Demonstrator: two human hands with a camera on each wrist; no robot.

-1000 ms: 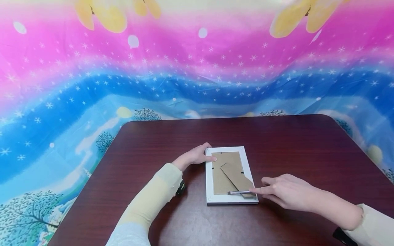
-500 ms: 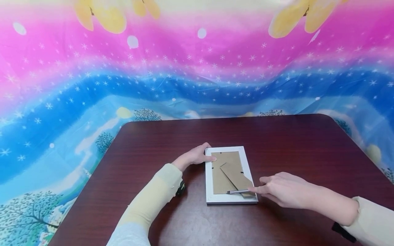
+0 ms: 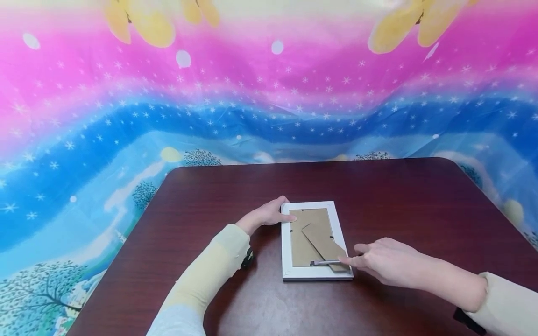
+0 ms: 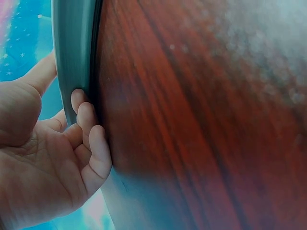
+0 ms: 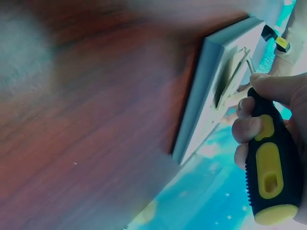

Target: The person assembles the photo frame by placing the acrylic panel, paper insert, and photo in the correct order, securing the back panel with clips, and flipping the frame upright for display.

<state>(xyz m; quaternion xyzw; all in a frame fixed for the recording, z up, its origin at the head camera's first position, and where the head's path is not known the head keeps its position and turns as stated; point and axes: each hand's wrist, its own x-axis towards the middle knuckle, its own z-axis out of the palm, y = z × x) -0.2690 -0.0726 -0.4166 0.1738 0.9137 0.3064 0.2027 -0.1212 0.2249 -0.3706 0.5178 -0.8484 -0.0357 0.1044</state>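
Note:
A white picture frame (image 3: 286, 252) lies face down on the dark wooden table, its brown backing board (image 3: 300, 249) and slanting easel stand (image 3: 325, 242) facing up. My left hand (image 3: 266, 213) grips the frame's far left corner, thumb on top; in the left wrist view, curled fingers (image 4: 98, 151) press its side. My right hand (image 3: 391, 260) holds a screwdriver (image 5: 276, 158) by its black and yellow handle, the forefinger laid along the metal shaft. Its flat tip (image 3: 313, 263) sits at the backing's near edge; whether it is under the board I cannot tell.
Small dark metal tabs (image 3: 331, 237) stand along the edges of the backing. The table (image 3: 210, 186) has rounded far corners. Behind it hangs a pink and blue patterned cloth (image 3: 252, 93). Both wrists wear a dark strap.
The right hand has shifted very slightly to the left, with the screwdriver tip still at the near edge of the backing. The left hand and the picture frame stay in place.

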